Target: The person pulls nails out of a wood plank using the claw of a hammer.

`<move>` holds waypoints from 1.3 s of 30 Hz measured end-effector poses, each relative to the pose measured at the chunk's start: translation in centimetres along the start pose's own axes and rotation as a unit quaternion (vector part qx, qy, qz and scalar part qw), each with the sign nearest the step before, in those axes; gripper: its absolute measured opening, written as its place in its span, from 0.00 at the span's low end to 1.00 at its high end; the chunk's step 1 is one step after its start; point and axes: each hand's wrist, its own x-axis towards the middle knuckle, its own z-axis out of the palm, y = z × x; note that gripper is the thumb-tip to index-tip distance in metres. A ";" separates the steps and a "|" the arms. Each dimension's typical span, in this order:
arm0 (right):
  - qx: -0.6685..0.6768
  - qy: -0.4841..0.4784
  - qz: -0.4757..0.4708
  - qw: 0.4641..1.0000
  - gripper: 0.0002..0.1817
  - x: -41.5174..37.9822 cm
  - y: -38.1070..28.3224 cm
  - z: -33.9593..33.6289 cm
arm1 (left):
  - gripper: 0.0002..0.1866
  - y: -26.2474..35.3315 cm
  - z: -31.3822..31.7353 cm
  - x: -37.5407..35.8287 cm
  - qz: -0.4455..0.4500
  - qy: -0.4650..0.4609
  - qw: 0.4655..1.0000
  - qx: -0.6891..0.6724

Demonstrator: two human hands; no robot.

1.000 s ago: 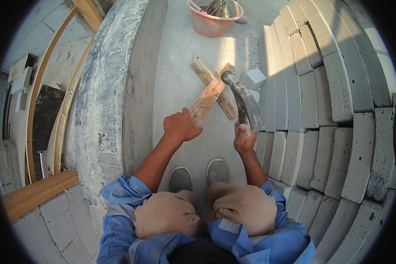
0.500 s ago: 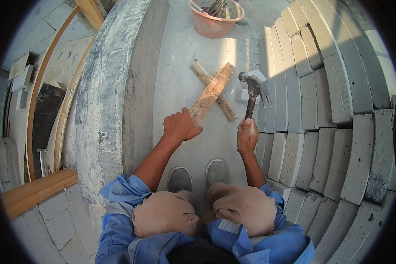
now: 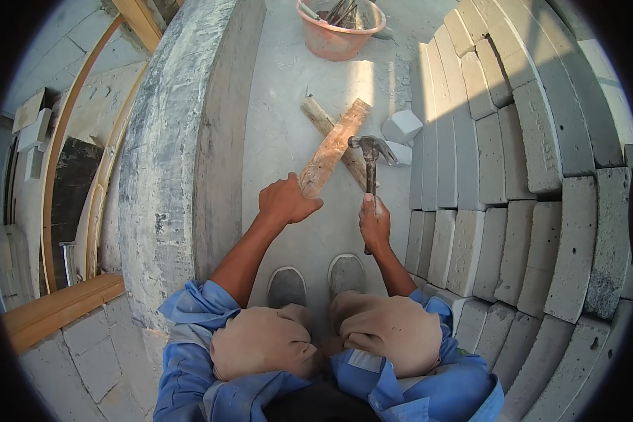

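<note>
My left hand (image 3: 286, 200) is closed around the near end of a short, rough wooden board (image 3: 328, 151). The board lies slantwise across a second piece of wood (image 3: 319, 114) on the floor, forming an X. In my right hand (image 3: 375, 224) is a claw hammer (image 3: 371, 160), gripped by its dark handle with the head up. The hammer head is close to the board's right edge, its claw pointing right. It overlaps the lower piece of wood in this view.
Beyond the wood stands a pink bucket (image 3: 336, 41) holding tools. White block pieces (image 3: 402, 126) lie right of the hammer. Stacked grey blocks (image 3: 528, 141) line the right side, and a concrete beam (image 3: 169, 148) runs along the left. My shoes (image 3: 347, 272) are on the floor.
My right hand has moved left with the hammer, bringing its head from beside the white blocks to near the board. My left hand keeps its hold on the board.
</note>
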 end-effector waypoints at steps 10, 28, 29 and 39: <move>0.002 0.053 -0.172 0.984 0.18 -1.1 -3.1 0.4 | 0.26 1.1 4.0 0.6 0.054 -0.095 0.795 -0.596; 0.162 0.012 -0.287 0.944 0.24 -2.9 -14.2 -1.8 | 0.36 1.0 0.6 -1.0 0.353 0.000 0.879 -0.320; 0.145 0.028 -0.277 0.950 0.23 -3.1 -15.4 -2.9 | 0.36 -0.8 0.2 -0.2 0.352 -0.002 0.881 -0.317; 0.112 0.007 -0.115 0.987 0.20 -1.0 -18.4 -8.0 | 0.49 -0.8 -3.0 -2.2 0.360 0.414 0.836 -0.017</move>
